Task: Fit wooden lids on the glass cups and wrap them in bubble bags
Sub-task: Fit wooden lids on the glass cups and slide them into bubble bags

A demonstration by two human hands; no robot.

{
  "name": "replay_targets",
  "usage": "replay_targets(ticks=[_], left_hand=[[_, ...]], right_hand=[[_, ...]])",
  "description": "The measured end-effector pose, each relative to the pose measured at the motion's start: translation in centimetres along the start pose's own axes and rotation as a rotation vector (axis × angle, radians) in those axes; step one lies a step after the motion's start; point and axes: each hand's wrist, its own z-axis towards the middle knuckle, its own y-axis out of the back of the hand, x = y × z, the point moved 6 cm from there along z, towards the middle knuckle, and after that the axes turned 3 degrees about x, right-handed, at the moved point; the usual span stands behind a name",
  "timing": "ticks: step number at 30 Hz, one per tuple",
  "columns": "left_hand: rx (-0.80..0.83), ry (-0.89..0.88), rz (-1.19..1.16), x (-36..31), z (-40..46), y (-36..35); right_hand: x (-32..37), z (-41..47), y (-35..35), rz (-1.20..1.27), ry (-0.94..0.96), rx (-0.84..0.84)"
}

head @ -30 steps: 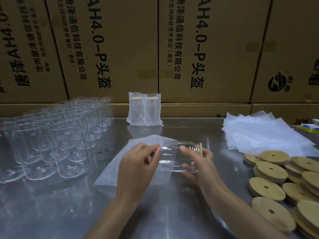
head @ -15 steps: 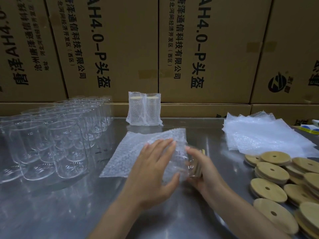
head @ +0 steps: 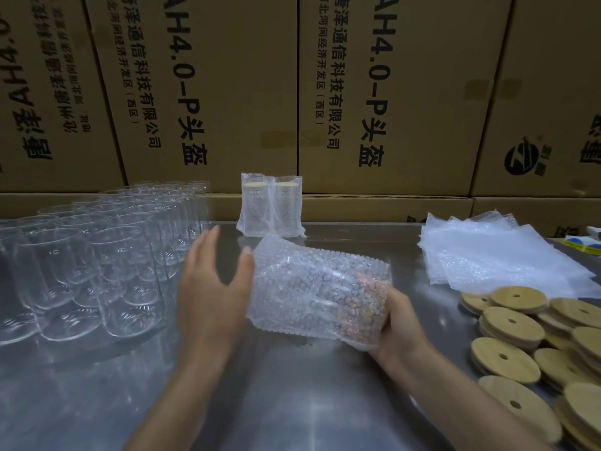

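Observation:
A glass cup wrapped in a bubble bag (head: pixel 320 291) lies on its side just above the steel table, held at its right end by my right hand (head: pixel 395 327). My left hand (head: pixel 213 288) is open beside the bag's left end, thumb touching it. The cup's lid is hidden inside the wrap. Two wrapped cups (head: pixel 270 206) stand at the back centre. Bare glass cups (head: pixel 97 252) crowd the left. Wooden lids (head: pixel 527 333) with centre holes pile at the right, behind them a stack of flat bubble bags (head: pixel 494 258).
Cardboard cartons (head: pixel 292 92) form a wall along the table's far edge. A blue and yellow item (head: pixel 585 242) lies at the far right. Bare steel table (head: pixel 292 402) shows in front between my forearms.
The bubble bag has been pulled fully over the cup. My left hand has come off the top of the bag and opened at its left end. The wrapped cup has lifted slightly.

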Motion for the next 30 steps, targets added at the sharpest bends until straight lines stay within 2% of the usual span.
replay_targets(ticks=[3,5,8,10,13,18,24,27,30], left_hand=[[0.158,0.382,-0.440,2.8,0.4,-0.9],[0.318,0.461,-0.624,2.8,-0.3,-2.5],[0.532,0.360,-0.663,2.1,-1.3,-4.3],[0.614,0.277,-0.672,1.7,-1.7,-4.8],[0.703,0.260,-0.688,1.8,-1.8,-4.9],[0.673,0.298,-0.636,2.3,-1.5,-4.6],[0.772,0.295,-0.721,2.3,-2.1,-5.3],[0.837,0.286,-0.758,2.2,-2.5,-5.7],[0.787,0.319,-0.785,2.6,-2.5,-6.0]], right_hand=[[0.0,0.0,0.0,-0.040,0.002,0.007],[0.1,0.0,0.0,-0.067,0.009,0.023],[0.5,-0.2,-0.4,-0.044,0.033,0.029],[0.8,-0.3,-0.7,-0.007,0.058,0.048],[0.8,-0.1,-0.5,0.030,0.094,0.054],[0.7,0.1,-0.6,0.041,0.092,0.081],[1.3,0.2,-0.5,0.047,0.072,0.111],[1.1,0.2,-0.2,-0.033,0.018,0.126],[1.6,0.2,-0.2,-0.121,0.055,0.101]])
